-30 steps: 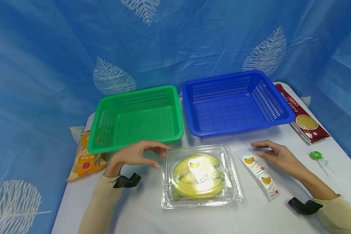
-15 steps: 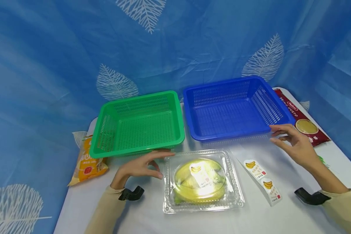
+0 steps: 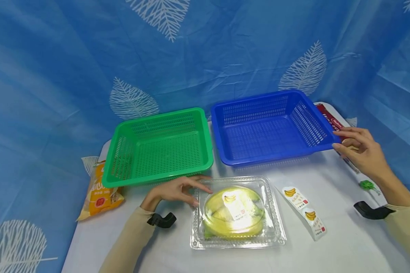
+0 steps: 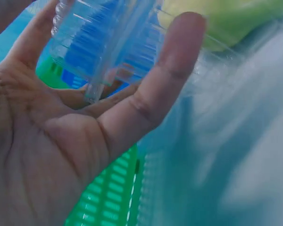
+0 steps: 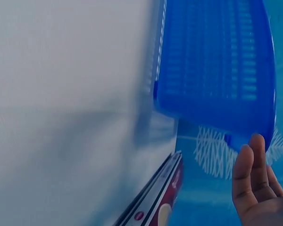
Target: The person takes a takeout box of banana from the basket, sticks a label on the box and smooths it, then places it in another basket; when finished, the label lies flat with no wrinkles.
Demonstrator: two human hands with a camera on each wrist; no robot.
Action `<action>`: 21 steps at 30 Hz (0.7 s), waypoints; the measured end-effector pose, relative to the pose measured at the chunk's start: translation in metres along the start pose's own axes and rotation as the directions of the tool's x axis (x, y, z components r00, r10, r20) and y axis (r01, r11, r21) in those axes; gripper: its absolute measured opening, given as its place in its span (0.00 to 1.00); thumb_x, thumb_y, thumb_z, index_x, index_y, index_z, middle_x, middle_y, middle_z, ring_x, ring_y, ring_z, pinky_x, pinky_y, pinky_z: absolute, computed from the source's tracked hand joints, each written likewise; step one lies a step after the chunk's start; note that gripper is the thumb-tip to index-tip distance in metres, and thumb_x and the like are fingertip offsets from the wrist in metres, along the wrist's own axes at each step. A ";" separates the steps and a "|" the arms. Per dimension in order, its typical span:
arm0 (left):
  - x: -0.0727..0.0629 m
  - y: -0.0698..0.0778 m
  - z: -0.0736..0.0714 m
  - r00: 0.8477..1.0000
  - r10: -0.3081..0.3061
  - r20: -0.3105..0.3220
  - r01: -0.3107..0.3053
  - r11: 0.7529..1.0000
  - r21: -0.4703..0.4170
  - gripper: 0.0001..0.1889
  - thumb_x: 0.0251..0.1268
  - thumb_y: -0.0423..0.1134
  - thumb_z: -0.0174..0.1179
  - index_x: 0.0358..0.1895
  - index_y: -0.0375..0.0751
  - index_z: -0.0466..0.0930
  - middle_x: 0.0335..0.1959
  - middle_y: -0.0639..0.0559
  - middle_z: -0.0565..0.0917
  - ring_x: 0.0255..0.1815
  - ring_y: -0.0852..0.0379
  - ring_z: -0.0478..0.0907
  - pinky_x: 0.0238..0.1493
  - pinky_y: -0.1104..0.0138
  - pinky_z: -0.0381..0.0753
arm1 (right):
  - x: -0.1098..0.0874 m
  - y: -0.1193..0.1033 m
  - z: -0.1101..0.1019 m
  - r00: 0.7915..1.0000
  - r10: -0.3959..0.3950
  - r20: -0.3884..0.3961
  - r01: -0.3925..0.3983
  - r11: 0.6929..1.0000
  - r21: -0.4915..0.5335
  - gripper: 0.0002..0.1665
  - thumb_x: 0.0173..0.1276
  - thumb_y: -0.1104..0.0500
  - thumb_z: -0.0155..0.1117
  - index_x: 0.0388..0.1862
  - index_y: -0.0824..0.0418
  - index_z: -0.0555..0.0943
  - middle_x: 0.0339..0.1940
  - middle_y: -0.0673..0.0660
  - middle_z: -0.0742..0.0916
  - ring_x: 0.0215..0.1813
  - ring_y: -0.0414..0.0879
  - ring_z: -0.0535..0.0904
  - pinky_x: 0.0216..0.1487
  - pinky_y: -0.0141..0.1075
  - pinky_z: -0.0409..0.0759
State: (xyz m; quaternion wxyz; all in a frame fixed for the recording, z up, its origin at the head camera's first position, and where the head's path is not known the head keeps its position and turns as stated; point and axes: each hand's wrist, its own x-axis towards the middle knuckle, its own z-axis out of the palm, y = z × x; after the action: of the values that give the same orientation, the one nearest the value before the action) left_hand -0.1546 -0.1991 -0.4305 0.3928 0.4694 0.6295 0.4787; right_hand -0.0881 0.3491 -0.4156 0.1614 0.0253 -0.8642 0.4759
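A clear plastic clamshell box (image 3: pixel 271 223) of yellow bananas (image 3: pixel 218 214) lies on the white table, a banana label (image 3: pixel 235 206) on its lid. My left hand (image 3: pixel 175 189) is at the box's upper left corner, fingers spread over the lid and thumb by the left edge; the left wrist view shows the clear wall between thumb and fingers. At the right front corner of the blue basket (image 3: pixel 273 156), the fingertips of my right hand (image 3: pixel 365 153) reach the rim, thumb apart from the fingers. Right of the box lies a strip of banana stickers (image 3: pixel 304 212).
A green basket (image 3: pixel 160 180) stands left of the blue one, both before a blue leaf-print cloth (image 3: pixel 208 49). An orange snack bag (image 3: pixel 100 195) lies at the left edge. Beyond my right hand are a red packet (image 3: pixel 328 115) and a small green item (image 3: pixel 367 185).
My right hand has moved from beside the stickers up and right to the blue basket's corner. My left hand has shifted right, onto the box's corner. The view has tilted slightly.
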 end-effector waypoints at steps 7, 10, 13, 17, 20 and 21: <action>0.012 0.004 0.002 0.998 -0.055 0.040 0.055 0.998 -0.006 0.28 0.63 0.36 0.66 0.64 0.29 0.71 0.78 0.37 0.51 0.79 0.39 0.46 0.75 0.55 0.61 | 0.014 0.015 -0.014 0.985 0.064 0.159 -0.054 0.996 -0.064 0.22 0.72 0.65 0.60 0.64 0.61 0.76 0.51 0.35 0.77 0.31 0.33 0.82 0.30 0.22 0.75; 0.018 0.003 0.003 0.998 -0.044 0.045 0.043 0.999 0.024 0.28 0.60 0.33 0.68 0.63 0.28 0.71 0.76 0.35 0.54 0.78 0.37 0.48 0.76 0.55 0.57 | 0.018 0.017 -0.019 0.967 0.106 0.231 -0.073 0.986 -0.148 0.24 0.73 0.61 0.60 0.67 0.57 0.74 0.43 0.34 0.83 0.32 0.37 0.83 0.29 0.26 0.73; 0.023 0.003 0.004 0.998 -0.025 0.049 0.023 0.999 0.031 0.28 0.58 0.29 0.68 0.62 0.27 0.71 0.74 0.33 0.57 0.77 0.39 0.50 0.70 0.60 0.69 | 0.022 0.018 -0.023 0.949 0.130 0.285 -0.075 0.977 -0.197 0.25 0.74 0.59 0.59 0.69 0.55 0.73 0.42 0.32 0.83 0.34 0.41 0.83 0.33 0.24 0.74; 0.026 0.005 0.009 0.998 -0.003 0.062 0.008 0.997 -0.078 0.30 0.58 0.26 0.67 0.63 0.23 0.68 0.72 0.31 0.55 0.69 0.52 0.66 0.46 0.67 0.85 | 0.026 0.020 -0.025 0.936 0.114 0.333 -0.049 0.979 -0.199 0.27 0.74 0.60 0.59 0.70 0.55 0.71 0.47 0.32 0.78 0.36 0.42 0.83 0.38 0.24 0.78; 0.027 0.014 0.012 0.998 0.015 0.069 -0.003 0.984 -0.181 0.31 0.58 0.25 0.66 0.64 0.20 0.65 0.72 0.31 0.52 0.53 0.60 0.78 0.37 0.64 0.88 | 0.031 0.021 -0.025 0.927 0.078 0.368 -0.018 0.986 -0.165 0.28 0.74 0.62 0.58 0.72 0.56 0.69 0.43 0.43 0.82 0.35 0.44 0.82 0.35 0.28 0.77; 0.028 0.019 0.013 0.997 0.027 0.067 -0.014 0.981 -0.195 0.32 0.58 0.25 0.66 0.65 0.19 0.64 0.72 0.31 0.51 0.50 0.60 0.79 0.39 0.62 0.88 | 0.033 0.022 -0.025 0.923 0.067 0.379 -0.011 0.989 -0.149 0.29 0.74 0.63 0.58 0.72 0.56 0.69 0.40 0.47 0.83 0.35 0.45 0.81 0.33 0.30 0.77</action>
State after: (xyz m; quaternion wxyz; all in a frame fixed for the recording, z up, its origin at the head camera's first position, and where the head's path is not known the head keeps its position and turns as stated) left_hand -0.1450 -0.1673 -0.4166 0.4535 0.4515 0.5607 0.5255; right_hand -0.1169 0.3856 -0.4111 -0.0188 0.0889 -0.9114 0.4014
